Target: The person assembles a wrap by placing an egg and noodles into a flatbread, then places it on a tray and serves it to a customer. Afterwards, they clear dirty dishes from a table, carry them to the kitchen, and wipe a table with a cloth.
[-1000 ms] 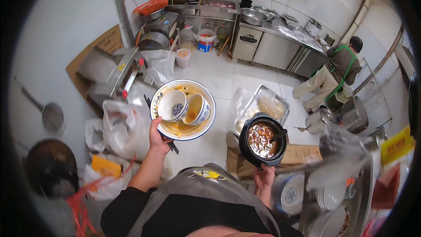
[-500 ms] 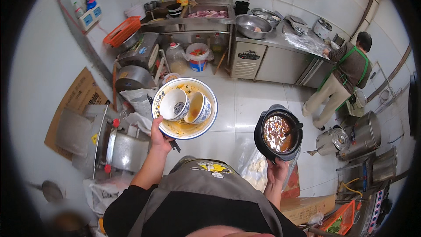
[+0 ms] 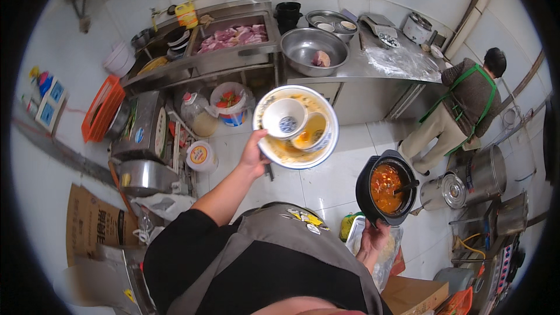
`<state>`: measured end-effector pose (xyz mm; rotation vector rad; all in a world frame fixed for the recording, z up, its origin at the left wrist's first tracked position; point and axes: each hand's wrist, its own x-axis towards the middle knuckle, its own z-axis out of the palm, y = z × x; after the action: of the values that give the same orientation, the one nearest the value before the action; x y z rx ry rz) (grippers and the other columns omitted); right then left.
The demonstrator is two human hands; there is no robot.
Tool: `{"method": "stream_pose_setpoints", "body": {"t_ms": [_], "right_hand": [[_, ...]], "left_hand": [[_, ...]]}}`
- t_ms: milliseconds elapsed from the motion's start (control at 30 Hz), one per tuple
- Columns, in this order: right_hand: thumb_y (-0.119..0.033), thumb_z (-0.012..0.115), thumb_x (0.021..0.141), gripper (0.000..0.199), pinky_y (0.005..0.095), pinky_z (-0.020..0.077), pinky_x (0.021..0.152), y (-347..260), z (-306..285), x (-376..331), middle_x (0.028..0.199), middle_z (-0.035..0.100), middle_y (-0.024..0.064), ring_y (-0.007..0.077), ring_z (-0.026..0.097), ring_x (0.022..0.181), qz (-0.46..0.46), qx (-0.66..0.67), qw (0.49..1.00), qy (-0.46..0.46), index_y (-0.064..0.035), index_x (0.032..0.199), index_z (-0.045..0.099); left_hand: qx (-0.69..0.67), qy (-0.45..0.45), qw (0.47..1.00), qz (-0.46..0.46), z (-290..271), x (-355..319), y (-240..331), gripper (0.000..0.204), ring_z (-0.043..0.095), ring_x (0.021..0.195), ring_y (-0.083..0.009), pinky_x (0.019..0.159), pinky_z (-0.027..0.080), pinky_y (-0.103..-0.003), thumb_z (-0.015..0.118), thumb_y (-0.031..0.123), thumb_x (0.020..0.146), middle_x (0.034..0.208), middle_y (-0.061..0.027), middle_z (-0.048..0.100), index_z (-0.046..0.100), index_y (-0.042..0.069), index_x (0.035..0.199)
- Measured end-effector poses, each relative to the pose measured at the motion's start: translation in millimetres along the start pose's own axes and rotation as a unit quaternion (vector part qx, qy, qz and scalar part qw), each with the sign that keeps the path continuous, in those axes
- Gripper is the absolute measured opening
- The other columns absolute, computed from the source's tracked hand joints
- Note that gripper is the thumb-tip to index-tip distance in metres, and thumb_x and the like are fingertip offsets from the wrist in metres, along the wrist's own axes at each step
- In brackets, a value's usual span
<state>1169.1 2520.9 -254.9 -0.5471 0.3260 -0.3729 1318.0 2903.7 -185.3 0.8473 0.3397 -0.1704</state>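
My left hand [image 3: 254, 154] is closed on the rim of a large white bowl [image 3: 303, 163] with a blue edge and orange sauce smears inside. Two small blue-and-white bowls lie tilted in it: one white bowl [image 3: 286, 111] looks nearly bare, the other small bowl [image 3: 318, 123] has a yellowish residue. Dark stick ends, likely chopsticks [image 3: 269, 172], poke out beneath my fingers. On the right, my right hand [image 3: 376, 238] grips a black pot [image 3: 365, 192] from below its near side. Reddish soup [image 3: 385, 178] fills it, and a dark-handled spoon [image 3: 406, 186] leans inside.
Ahead runs a steel sink [image 3: 265, 46] with raw meat [image 3: 233, 38], beside a floured counter [image 3: 385, 61] holding a steel basin [image 3: 315, 52]. A co-worker [image 3: 466, 90] stands at its right end. Steel stockpots [image 3: 487, 172] and a stove stand right; a bucket [image 3: 228, 102] sits under the sink.
The view has turned and come nearer the sink and counter. The stacked bowls have shifted rightward in the picture, the pot slightly right and down. Both hands keep their hold.
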Motion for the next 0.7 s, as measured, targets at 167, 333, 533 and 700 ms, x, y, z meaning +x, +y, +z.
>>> {"method": "stream_pose_setpoints", "body": {"t_ms": [167,333,533,700], "right_hand": [[0.008,0.056,0.07,0.053,0.048,0.0547,0.088,8,16,94,0.119,0.061,0.0128,0.0323,0.06,0.107,-0.051,0.0,0.999,0.02,-0.0037,0.122,0.055],[0.008,0.06,0.07,0.056,0.0485,0.0467,0.099,-14,19,212,0.126,0.058,0.0133,0.0313,0.055,0.117,-0.047,-0.02,0.998,0.022,-0.0043,0.125,0.056],[0.007,0.061,0.067,0.059,0.0461,0.0595,0.077,-58,24,356,0.121,0.058,0.0152,0.0322,0.062,0.101,-0.047,-0.02,0.995,0.082,-0.0041,0.124,0.054],[0.007,0.061,0.067,0.058,0.0402,0.0585,0.066,-94,24,448,0.118,0.059,0.0148,0.0298,0.062,0.096,-0.041,-0.055,0.99,0.122,-0.0045,0.124,0.055]], "left_hand": [[-0.016,-0.058,0.997,-0.05,96,160,-22,0.048,0.058,0.057,-0.0073,0.038,0.036,-0.019,0.059,0.043,0.082,0.09,-0.0044,0.067,0.057,0.006,0.112],[-0.03,-0.125,0.983,-0.135,178,317,-95,0.039,0.045,0.046,-0.0056,0.037,0.028,-0.019,0.058,0.042,0.083,0.08,-0.0006,0.064,0.059,0.009,0.103],[-0.054,-0.066,0.98,-0.179,265,452,-168,0.038,0.043,0.045,-0.007,0.035,0.025,-0.02,0.058,0.04,0.083,0.082,-0.0014,0.064,0.058,0.009,0.105],[-0.115,-0.02,0.981,-0.153,297,542,-193,0.023,0.037,0.041,-0.0039,0.032,0.024,-0.019,0.064,0.035,0.08,0.067,0.0032,0.057,0.056,0.013,0.085]]}}
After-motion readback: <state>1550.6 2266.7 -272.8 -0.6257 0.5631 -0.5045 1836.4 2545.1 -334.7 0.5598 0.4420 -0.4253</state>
